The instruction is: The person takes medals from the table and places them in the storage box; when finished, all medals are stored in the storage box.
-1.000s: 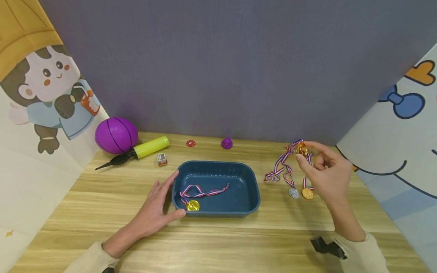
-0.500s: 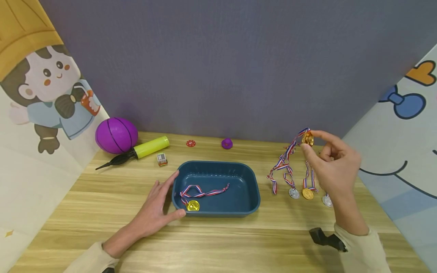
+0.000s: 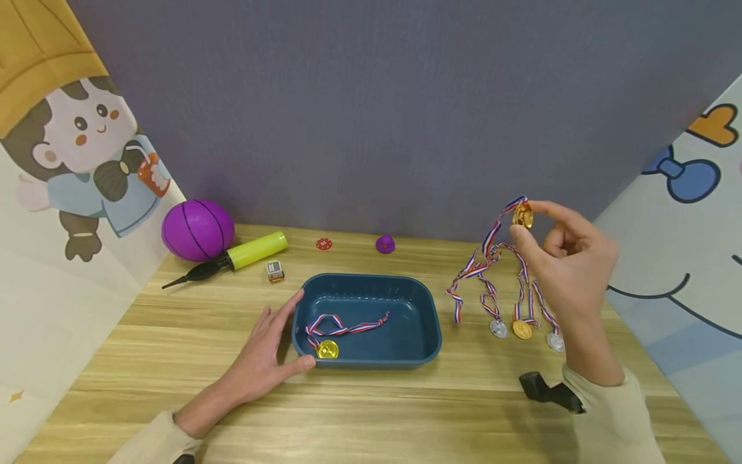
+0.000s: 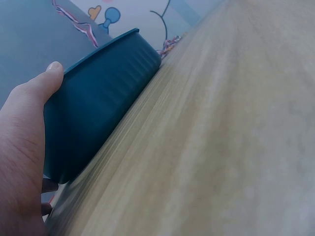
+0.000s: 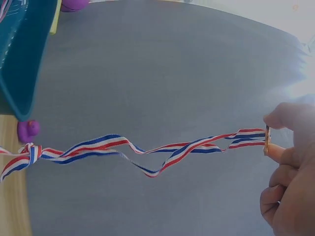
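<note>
two hands: right hand (image 3: 565,258) pinches half-hidden gold medal (image 3: 522,215); left hand (image 3: 263,357) flat against tray (image 3: 426,316).

I saw right hand (image 3: 570,264) pinching gold medal (image 3: 522,216) up off counter (image 3: 371,412), ribbons (image 3: 493,270) dangling w/ other medals; left hand (image 3: 263,361) rested vs blue tray (image 3: 426,322).

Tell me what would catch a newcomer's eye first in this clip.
The right hand pinches a gold medal above the table, its striped ribbon trailing down tangled with three more medals lying on the wood. Mid-table, the left hand rests against a blue tray that holds another gold medal. A purple ball sits at the back left.
</note>
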{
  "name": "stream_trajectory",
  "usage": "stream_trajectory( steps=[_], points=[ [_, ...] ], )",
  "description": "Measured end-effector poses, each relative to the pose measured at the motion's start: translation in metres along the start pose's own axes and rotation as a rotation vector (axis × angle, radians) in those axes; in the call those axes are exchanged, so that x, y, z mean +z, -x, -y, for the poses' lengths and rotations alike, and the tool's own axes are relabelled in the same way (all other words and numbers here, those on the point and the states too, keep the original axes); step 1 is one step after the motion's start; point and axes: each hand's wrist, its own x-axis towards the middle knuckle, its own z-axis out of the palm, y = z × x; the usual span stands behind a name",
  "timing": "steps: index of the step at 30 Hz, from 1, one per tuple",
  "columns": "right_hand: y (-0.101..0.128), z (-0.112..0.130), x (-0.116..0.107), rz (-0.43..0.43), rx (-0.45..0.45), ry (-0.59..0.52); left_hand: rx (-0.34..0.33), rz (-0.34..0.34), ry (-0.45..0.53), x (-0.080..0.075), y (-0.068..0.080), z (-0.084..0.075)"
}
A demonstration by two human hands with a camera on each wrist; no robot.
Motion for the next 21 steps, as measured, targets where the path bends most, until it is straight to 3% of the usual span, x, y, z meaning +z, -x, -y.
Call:
stream_trajectory(
  steps=[21],
  points=[
    [-0.023, 0.051, 0.028, -0.085, -0.084, -0.160, -0.010, 0.003, -0.002, 0.000, 0.000, 0.000]
  ],
)
